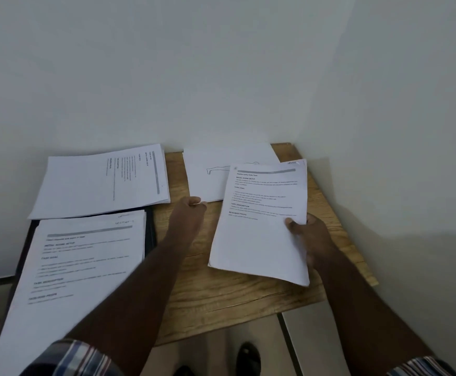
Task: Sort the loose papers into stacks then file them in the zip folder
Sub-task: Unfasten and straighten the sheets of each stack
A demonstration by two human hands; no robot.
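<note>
Under your right hand (309, 234) is a printed sheet (262, 221) (perhaps a thin bundle; the edge is too thin to tell), pinched at its right edge with the thumb on top and the fingers curled beneath. Your left hand (187, 215) lies just left of it, fingers curled at the near edge of the drawing sheet (207, 175), which sits beyond both hands and partly under the held sheet; whether it actually grips that edge cannot be told.

To do this step well, I would judge: read the heading before you let go, match it to a stack, and lay it down square, edges aligned, so the pile slides into the folder without catching. Keep the pinch light so the paper does not crease.

Left of your left hand lie two stacks: a far stack (99, 183), turned sideways, and a near stack (80, 267) resting on the dark zip folder (149, 229), which shows only as a border around it.

All this sits on a small wooden table (221, 289) pushed into a corner of pale walls (221, 63). Below the table's near edge, pale floor and a dark shoe (248, 356) show.
</note>
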